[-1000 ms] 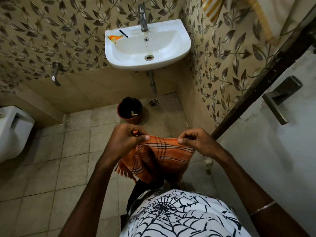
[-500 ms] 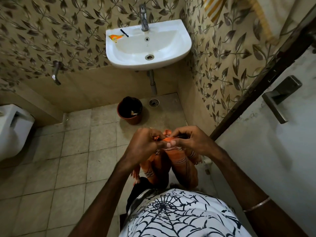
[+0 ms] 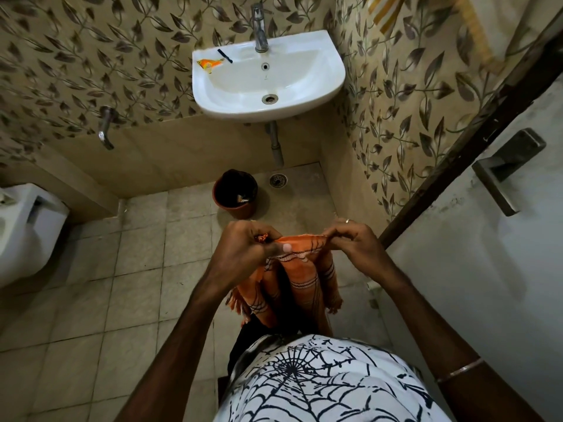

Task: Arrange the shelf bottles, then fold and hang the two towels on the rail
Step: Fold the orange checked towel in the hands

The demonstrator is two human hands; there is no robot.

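Note:
An orange towel point(image 3: 301, 278) with dark and white stripes and a fringed edge hangs folded in front of my body. My left hand point(image 3: 243, 248) pinches its top edge at the left, thumb on the cloth. My right hand point(image 3: 353, 242) pinches the same top edge at the right. A short span of the edge is stretched between the two hands. A second towel point(image 3: 393, 10), pale with yellow stripes, hangs at the top right against the wall. No shelf, bottles or rail show in the head view.
A white sink point(image 3: 304, 95) with a tap is on the far wall, a sachet and a small dark stick on its rim. Below stands a brown bin point(image 3: 236, 208). A toilet point(image 3: 27, 233) is at left. The door point(image 3: 487, 254) with its handle point(image 3: 505, 169) is at right.
The hands came together, folding the spread towel in half, then drew slightly apart again. The towel now hangs narrower and doubled.

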